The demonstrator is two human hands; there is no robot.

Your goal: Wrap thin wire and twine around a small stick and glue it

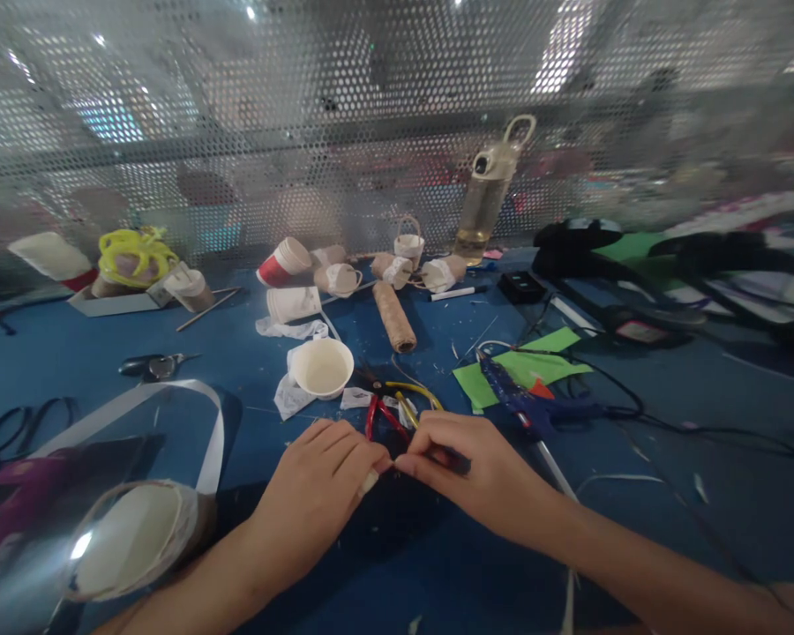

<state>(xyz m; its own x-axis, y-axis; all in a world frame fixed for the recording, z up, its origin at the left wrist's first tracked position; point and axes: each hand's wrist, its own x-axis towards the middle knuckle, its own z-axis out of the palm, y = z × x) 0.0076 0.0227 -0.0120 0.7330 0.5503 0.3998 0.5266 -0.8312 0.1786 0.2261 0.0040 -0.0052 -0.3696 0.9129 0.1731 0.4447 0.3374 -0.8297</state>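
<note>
My left hand [324, 489] and my right hand [480, 472] meet low in the middle of the view, fingertips almost touching. Both are closed in a pinch. A tiny pale bit shows by the left thumb, too small to name, and whatever sits between the fingertips is hidden. Just beyond the fingers lie red-handled pliers [371, 416] and a yellow-handled tool [415, 391], partly covered by my right hand. A white paper cup [326, 369] rests past my left hand. To the right, a blue glue gun [513, 397] lies over green paper [483, 381].
Scissors [162, 365], a ribbon-wrapped roll [202, 516] and a purple glue gun [26, 503] are at the left. A twine spool [395, 319], several small cup baskets [408, 247] and a water bottle [486, 207] stand near the perforated screen [370, 106]. Black straps [635, 322] lie right.
</note>
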